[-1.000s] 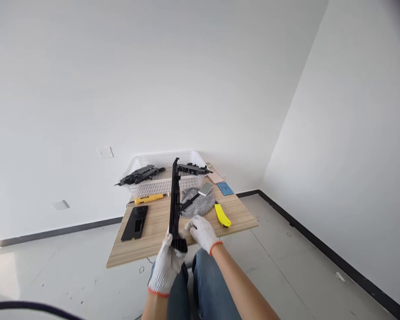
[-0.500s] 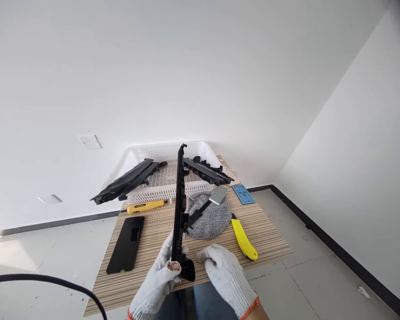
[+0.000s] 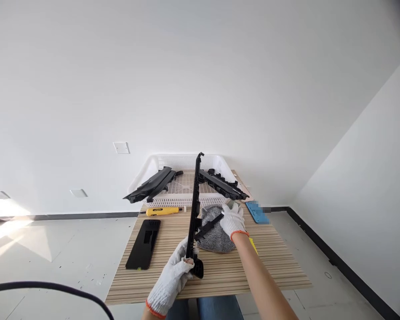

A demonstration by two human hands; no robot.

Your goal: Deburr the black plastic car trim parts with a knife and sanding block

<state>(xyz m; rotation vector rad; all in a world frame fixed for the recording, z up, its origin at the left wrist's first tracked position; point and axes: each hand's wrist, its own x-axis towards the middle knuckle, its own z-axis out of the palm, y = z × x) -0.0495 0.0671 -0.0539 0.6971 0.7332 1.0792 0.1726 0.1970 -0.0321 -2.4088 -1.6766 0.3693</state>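
My left hand (image 3: 173, 273), in a white knit glove with an orange cuff, is closed around the lower end of a long black plastic trim strip (image 3: 195, 209), which stands up from it over the table. My right hand (image 3: 232, 218), gloved alike, is stretched forward over a grey knitted cloth (image 3: 216, 240). Its fingers are closed at a flat silvery plate (image 3: 232, 204), mostly covered by the hand. A thin black piece (image 3: 209, 227) lies on the cloth just left of that hand. My right forearm hides most of a yellow utility knife (image 3: 253, 245).
Behind my hands, a white plastic basket (image 3: 143, 178) holds black trim parts on its left (image 3: 155, 183) and right (image 3: 225, 186). A yellow-handled tool (image 3: 162, 211), a black phone-like slab (image 3: 143, 244) and a blue card (image 3: 257, 213) lie on the striped table (image 3: 276, 266). A black cable (image 3: 53, 286) hangs at lower left.
My right hand has moved forward from the table's front edge to the silvery plate on the cloth. My left hand keeps hold of the trim strip. The view has shifted.
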